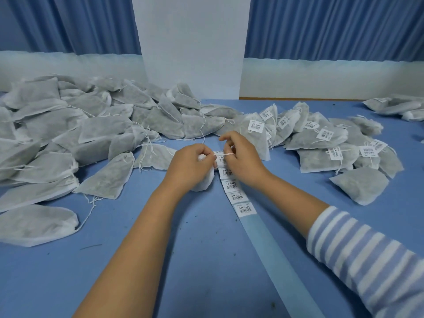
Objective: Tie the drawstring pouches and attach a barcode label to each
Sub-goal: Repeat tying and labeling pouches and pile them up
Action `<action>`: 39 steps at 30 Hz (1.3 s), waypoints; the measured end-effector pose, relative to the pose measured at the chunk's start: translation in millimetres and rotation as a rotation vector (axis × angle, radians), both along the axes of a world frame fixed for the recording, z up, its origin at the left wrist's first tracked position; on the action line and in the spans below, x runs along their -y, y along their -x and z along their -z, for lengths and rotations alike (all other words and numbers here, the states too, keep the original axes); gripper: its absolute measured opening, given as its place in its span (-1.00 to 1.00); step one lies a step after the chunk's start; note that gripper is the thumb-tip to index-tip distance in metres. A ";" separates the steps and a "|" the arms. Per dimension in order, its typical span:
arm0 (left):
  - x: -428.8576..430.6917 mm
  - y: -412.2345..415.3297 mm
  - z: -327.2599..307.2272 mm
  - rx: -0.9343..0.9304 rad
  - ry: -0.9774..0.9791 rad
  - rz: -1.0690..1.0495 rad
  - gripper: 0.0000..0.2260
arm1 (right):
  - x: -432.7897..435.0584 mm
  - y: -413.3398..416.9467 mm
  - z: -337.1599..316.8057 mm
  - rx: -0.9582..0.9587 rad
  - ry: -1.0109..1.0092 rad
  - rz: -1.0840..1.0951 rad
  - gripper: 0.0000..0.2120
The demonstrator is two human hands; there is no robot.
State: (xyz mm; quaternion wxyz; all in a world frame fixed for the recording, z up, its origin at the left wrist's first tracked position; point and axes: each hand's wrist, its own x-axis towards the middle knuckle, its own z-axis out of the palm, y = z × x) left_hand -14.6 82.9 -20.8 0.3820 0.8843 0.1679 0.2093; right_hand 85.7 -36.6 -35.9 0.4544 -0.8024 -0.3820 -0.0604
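Observation:
My left hand grips the gathered neck of a white drawstring pouch, whose body hangs below my fist onto the table. My right hand pinches the pouch's drawstring, pulled taut between the two hands. Just beneath the hands lies a strip of barcode labels on pale blue backing paper that runs toward the lower right. A large heap of unlabelled pouches fills the left side. A pile of labelled pouches lies to the right.
The blue table carries small dark crumbs. A few more pouches lie at the far right edge. A white panel and blue curtains stand behind the table.

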 end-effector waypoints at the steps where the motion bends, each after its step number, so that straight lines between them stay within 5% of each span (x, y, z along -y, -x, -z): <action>1: 0.3 -0.3 0.2 -0.005 -0.012 0.001 -0.83 | 5.1 5.8 2.2 0.011 -0.013 0.003 -0.64; 13: 2.8 3.3 1.5 0.022 -0.013 -0.031 -0.90 | 44.2 29.8 -0.4 -0.164 0.022 -0.069 -0.50; 19: 7.1 6.5 4.6 0.157 -0.186 0.128 -0.91 | 40.9 37.1 -9.4 -0.631 -0.132 -0.167 -0.64; 22: 7.0 9.8 3.1 0.181 -0.197 0.155 -0.91 | 42.0 35.8 -11.5 -0.667 -0.157 -0.198 -0.84; 28: 7.8 19.1 -9.3 -0.003 0.097 0.207 -0.80 | 48.2 26.5 -12.9 -0.364 -0.193 -0.043 -0.97; 34: 15.4 23.5 -15.1 0.161 0.500 0.354 -0.85 | 45.7 32.8 -7.5 -0.232 -0.282 -0.047 -0.91; 39: 12.2 19.2 -12.5 0.237 0.518 0.292 -0.87 | 44.7 42.5 -3.3 0.238 -0.108 -0.048 -0.87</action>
